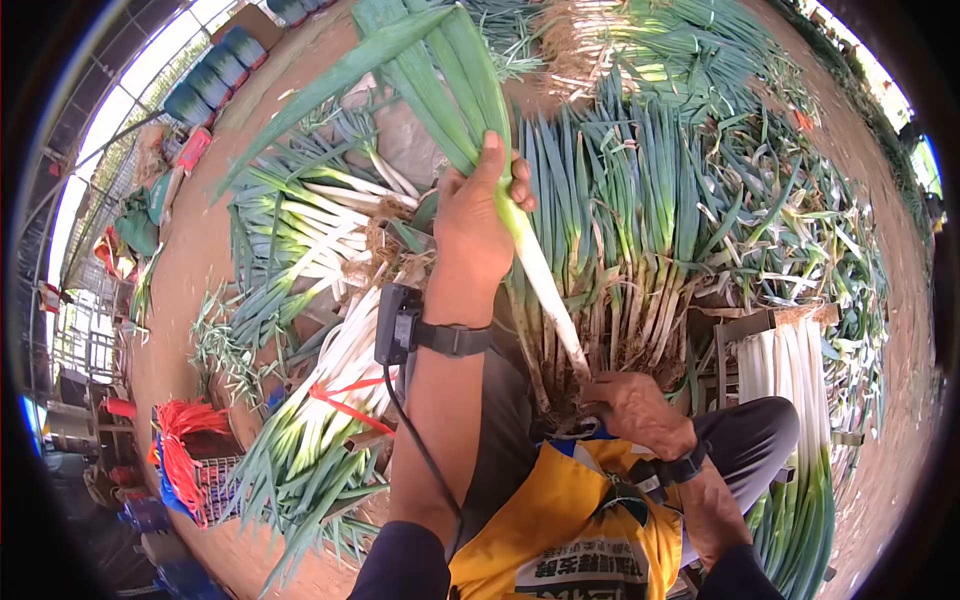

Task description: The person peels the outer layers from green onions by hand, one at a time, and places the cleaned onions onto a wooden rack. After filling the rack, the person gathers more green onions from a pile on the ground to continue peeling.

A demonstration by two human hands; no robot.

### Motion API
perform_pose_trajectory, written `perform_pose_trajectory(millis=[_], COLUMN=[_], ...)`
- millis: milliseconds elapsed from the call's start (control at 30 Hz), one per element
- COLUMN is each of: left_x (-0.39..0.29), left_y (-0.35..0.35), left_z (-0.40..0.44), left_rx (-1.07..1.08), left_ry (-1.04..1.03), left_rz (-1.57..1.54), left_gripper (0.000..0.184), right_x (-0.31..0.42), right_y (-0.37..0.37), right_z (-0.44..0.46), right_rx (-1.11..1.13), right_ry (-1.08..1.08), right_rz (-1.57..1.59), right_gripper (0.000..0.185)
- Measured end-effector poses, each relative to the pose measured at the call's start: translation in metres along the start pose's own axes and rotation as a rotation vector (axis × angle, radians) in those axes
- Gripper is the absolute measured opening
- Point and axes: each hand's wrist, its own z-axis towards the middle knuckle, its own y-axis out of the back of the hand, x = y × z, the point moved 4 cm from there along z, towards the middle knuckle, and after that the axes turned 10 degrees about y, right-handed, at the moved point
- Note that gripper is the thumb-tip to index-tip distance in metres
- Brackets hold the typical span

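Note:
My left hand (480,215) is raised in front of me, its fingers wrapped round the green upper stem of a leek (540,275). The broad leaves fan out above this fist, and the white shank slants down to the right. At the leek's root end, my right hand (640,410) is closed, with its fingertips partly hidden against the roots. Just beyond stands a dense row of unpeeled leeks (640,220), upright with soil and dry skins at the base. To the left lie cleaned white leeks (345,350), some under a red tie (350,400).
A bundle of white leeks (785,370) rests in a frame at my right. Loose leaves (810,220) pile up behind it. Red ties (185,440) hang over a wire basket (215,485) at left. More leeks (660,50) lie at the back. A yellow apron (560,500) covers my lap.

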Motion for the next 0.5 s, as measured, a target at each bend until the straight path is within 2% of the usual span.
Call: perform_pose_trajectory(millis=[67, 167, 267, 500], left_x=[0.0, 0.012, 0.027, 0.042], left_y=[0.0, -0.005, -0.012, -0.007], left_z=[-0.003, -0.001, -0.002, -0.003], left_rx=[-0.014, -0.008, 0.023, -0.013], left_ry=[-0.009, 0.049, 0.103, 0.199], left_rz=[-0.004, -0.001, -0.004, -0.053], left_gripper=[0.028, 0.03, 0.034, 0.035], right_x=[-0.011, 0.021, 0.035, 0.024], right_y=[0.011, 0.065, 0.06, 0.03], right_z=[-0.014, 0.029, 0.071, 0.094], right_rx=[-0.117, -0.391, -0.561, -0.709], right_ry=[-0.109, -0.236, -0.023, -0.121], right_rz=[-0.004, -0.057, -0.028, -0.191], right_gripper=[0.033, 0.037, 0.043, 0.034])
